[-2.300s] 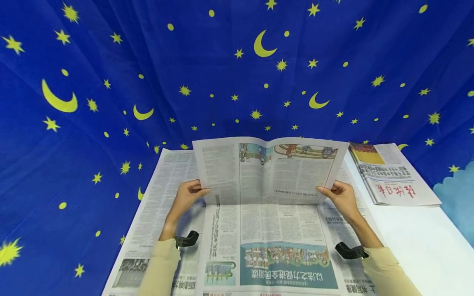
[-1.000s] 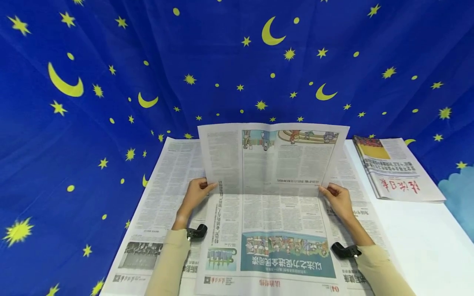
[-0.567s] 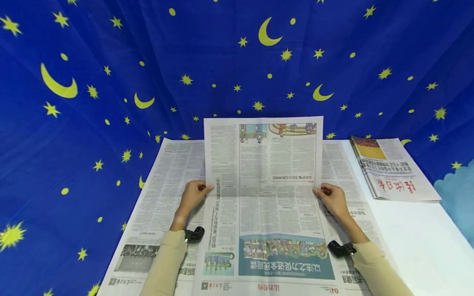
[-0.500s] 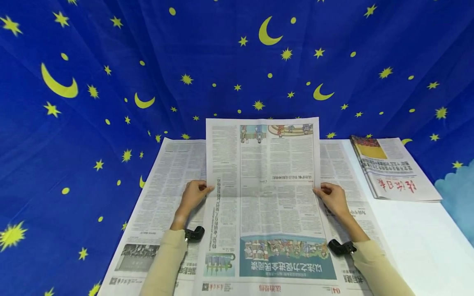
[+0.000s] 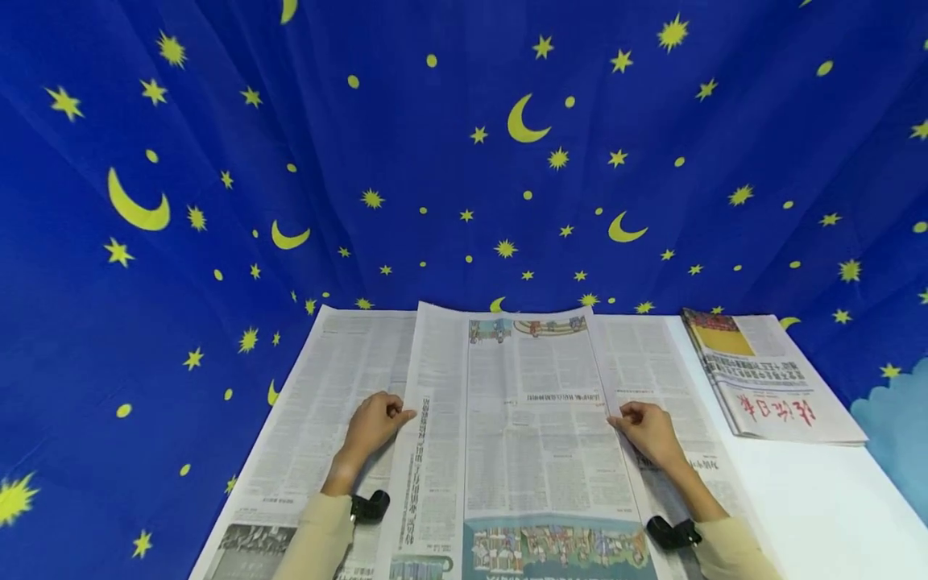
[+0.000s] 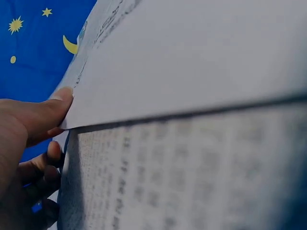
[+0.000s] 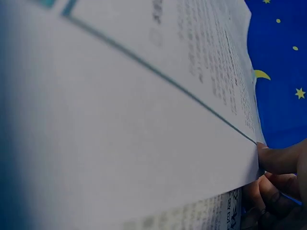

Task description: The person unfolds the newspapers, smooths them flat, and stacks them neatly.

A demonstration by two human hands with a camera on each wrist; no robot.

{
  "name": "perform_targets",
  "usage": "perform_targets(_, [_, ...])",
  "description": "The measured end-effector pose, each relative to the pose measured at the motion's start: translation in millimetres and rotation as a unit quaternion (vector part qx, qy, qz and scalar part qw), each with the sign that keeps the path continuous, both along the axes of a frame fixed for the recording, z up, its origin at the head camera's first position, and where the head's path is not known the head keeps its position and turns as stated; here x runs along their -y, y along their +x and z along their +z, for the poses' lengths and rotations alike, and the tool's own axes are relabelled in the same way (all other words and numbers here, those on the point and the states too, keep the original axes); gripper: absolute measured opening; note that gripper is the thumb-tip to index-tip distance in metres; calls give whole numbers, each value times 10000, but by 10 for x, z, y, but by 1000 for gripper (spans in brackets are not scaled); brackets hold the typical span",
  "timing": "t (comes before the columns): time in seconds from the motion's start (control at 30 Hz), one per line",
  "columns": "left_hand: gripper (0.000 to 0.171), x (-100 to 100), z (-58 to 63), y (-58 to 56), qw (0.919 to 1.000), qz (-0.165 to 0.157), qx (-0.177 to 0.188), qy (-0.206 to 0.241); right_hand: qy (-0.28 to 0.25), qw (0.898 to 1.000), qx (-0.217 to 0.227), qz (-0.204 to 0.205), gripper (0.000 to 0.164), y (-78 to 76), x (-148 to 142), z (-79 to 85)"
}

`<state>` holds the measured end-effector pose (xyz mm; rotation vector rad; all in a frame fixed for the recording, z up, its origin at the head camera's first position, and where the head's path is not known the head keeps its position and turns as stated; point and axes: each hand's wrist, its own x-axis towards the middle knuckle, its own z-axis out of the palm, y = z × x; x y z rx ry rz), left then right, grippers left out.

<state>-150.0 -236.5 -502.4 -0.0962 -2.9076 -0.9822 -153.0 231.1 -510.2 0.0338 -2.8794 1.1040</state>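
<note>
Starry cloth (image 5: 442,169) backs the table (image 5: 812,499). Toward its far edge, the newspaper (image 5: 540,455) looks light, limp, easily torn, best held by its sides, where left hand (image 5: 371,425) and right hand (image 5: 650,435) pinch it; papers (image 5: 779,383) lie by the far right corner.

A grey-white, rectangular printed newspaper sheet (image 5: 536,451) was spread open at six o'clock, far corners lifted, coloured cartoons (image 5: 549,326) toward twelve.

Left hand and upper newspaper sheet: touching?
Touching. The left wrist view shows the left hand with its thumb on the edge of the upper newspaper sheet.
</note>
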Motion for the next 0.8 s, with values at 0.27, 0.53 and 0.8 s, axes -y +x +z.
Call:
perform_targets(0.27, [36, -22, -85, 170, 9992, -140, 226, -314, -133, 9967, 795, 130, 23, 265, -30, -71])
perform_targets(0.53, [39, -26, 37, 80, 9952, -3, 532, -821, -125, 9927, 1187, -195, 18, 129, -11, 9])
perform_targets(0.8, [38, -142, 188, 13, 9884, 150, 485, -1430, -724, 9870, 1415, -242, 23, 36, -41, 67])
